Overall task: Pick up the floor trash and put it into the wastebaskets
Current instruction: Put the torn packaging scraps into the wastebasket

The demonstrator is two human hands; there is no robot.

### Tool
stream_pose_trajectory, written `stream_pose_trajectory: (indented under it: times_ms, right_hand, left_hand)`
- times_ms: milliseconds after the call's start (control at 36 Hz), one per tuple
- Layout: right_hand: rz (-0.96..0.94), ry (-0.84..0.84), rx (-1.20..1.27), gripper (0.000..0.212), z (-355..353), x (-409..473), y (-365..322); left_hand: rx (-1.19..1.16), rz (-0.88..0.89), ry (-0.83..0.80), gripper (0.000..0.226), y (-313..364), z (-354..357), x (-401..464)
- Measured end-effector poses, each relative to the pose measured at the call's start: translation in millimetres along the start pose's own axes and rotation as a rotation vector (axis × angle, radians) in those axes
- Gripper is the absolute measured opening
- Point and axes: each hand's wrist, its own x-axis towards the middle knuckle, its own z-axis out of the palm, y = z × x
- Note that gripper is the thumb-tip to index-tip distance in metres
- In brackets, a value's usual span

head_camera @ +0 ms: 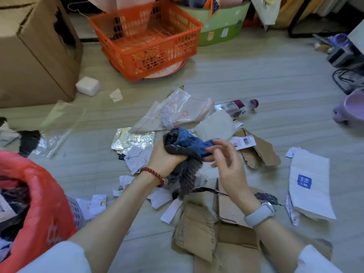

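The left hand (166, 157) is clenched around a crumpled bundle of dark mesh and blue material (184, 148), held above the littered floor (256, 75); the bundle bulges out above the fist and a grey netted tail hangs down below it, past the red bead bracelet (152, 174) on that wrist. The right hand (228, 164) sits just beside the bundle's blue end, fingers loosely spread and relaxed; its fingertips seem to brush the blue part, though motion blur makes contact hard to judge. A pale watch (260, 213) is on the right wrist. At lower left stands a wastebasket lined with a red bag (39, 186), already holding trash, well apart from the bundle. Under the hands lie torn cardboard (199, 229), paper scraps (136, 160), crinkled foil (134, 141), a clear plastic bag (177, 113), a plastic bottle (240, 106) and a white paper bag (309, 182). An orange crate (145, 36) stands farther back.
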Motion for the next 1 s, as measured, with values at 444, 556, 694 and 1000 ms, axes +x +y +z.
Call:
stream_pose_trajectory:
  times_ms: [444, 556, 694, 1000]
  right_hand:
    - [0.614, -0.515, 0.599, 0.050, 48, 21, 7]
    - [0.649, -0.417, 0.836, 0.067, 60, 25, 3]
    - [0.689, -0.292, 0.748, 0.060, 48, 35, 11]
    - [0.694, -0.106, 0.956, 0.058, 10, 46, 26]
  left_hand:
    - [-0.503, -0.250, 0.313, 0.016, 5, -21, 8]
    - [0.137, -0.082, 0.285, 0.026, -17, -14, 2]
    - [0.819, 0.085, -0.010, 0.058, -21, -4, -10]
    - [-0.210, -0.391, -0.085, 0.093, -27, -21, -13]
